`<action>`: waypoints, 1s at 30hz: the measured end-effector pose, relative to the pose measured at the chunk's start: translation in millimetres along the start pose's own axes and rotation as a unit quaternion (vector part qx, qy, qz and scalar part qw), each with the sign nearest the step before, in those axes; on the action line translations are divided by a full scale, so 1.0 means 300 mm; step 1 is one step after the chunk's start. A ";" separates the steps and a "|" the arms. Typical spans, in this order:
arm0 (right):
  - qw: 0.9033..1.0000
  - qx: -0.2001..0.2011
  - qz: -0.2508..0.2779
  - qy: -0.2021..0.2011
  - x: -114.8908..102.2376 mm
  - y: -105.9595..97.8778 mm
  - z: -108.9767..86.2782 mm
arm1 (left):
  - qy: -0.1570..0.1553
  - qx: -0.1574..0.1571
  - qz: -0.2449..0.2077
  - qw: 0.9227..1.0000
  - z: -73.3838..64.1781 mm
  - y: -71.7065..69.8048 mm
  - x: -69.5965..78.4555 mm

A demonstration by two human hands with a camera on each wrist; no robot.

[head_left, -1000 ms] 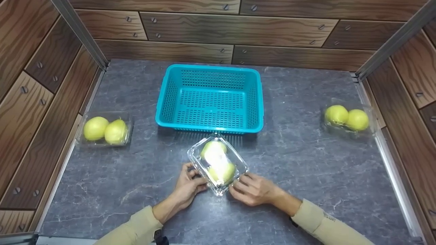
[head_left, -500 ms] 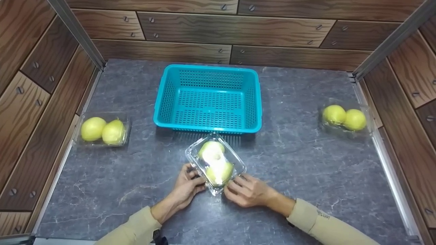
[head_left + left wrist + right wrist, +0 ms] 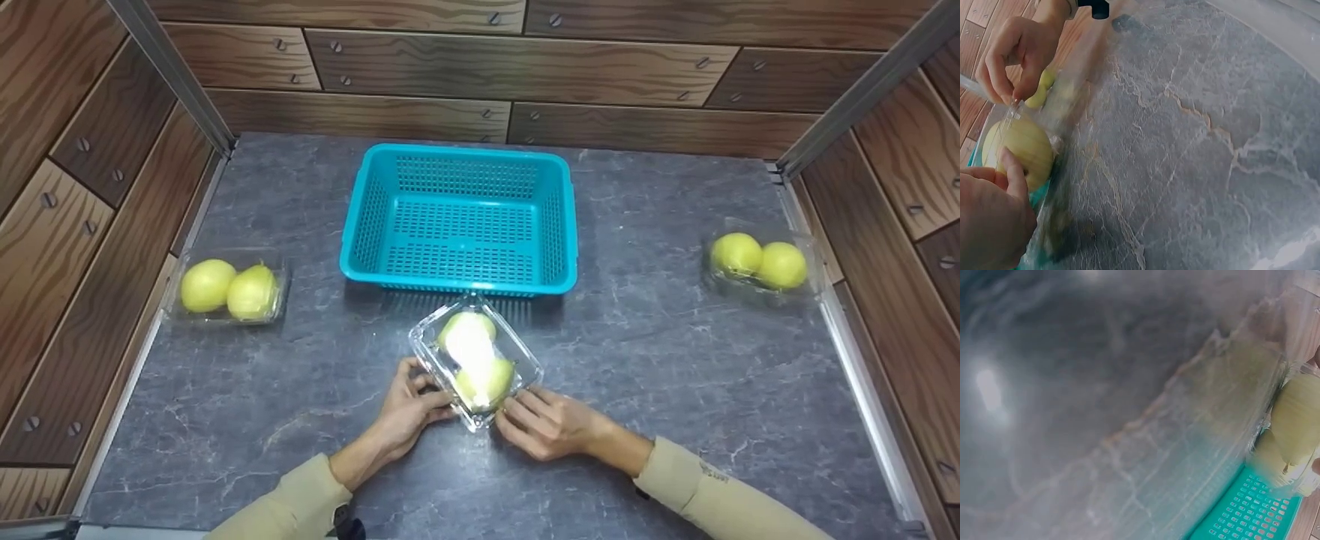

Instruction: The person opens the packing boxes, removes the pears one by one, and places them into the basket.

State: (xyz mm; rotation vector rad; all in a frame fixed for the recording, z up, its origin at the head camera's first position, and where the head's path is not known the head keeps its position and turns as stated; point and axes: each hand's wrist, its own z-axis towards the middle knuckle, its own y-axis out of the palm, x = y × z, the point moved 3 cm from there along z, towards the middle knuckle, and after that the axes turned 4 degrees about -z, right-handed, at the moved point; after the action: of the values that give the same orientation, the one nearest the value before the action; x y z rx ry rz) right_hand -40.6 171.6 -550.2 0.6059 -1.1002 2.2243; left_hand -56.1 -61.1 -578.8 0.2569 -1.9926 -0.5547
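A clear plastic clamshell with two yellow-green round fruits inside lies turned at an angle in front of the blue basket, a bright glare across its lid. My left hand pinches its lower left edge, thumb on top. On the lower right edge, my right hand pinches the rim with curled fingers. The left wrist view shows the left thumb against the plastic over a fruit, and the right fingertips at the rim. Most of the right hand lies outside the right wrist view.
The blue perforated basket stands just beyond the clamshell with nothing in it. Another clamshell with two fruits sits at the left edge, and a third at the right. Wood-patterned walls enclose the grey marbled table.
The right hand has shifted slightly left along the clamshell's lower right edge. Both hands keep hold of it, and the view has drifted a little.
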 end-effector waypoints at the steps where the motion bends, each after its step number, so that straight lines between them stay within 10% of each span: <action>1: 1.000 0.002 -0.001 -0.004 0.001 -0.003 0.000 | 0.000 -0.002 0.001 1.000 0.000 0.000 0.000; 25: 0.999 0.031 0.026 -0.019 0.015 -0.020 0.000 | -0.002 -0.004 0.019 1.000 -0.001 0.008 -0.010; 30: 0.995 0.099 0.027 0.013 0.069 -0.051 0.032 | -0.008 0.005 0.035 0.999 -0.003 -0.002 -0.012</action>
State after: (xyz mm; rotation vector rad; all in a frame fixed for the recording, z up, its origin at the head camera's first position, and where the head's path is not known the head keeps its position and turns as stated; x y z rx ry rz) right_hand -44.0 177.4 -523.7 0.6319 -0.8998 2.4005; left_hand -53.7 -60.4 -581.6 0.1877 -2.0133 -0.5030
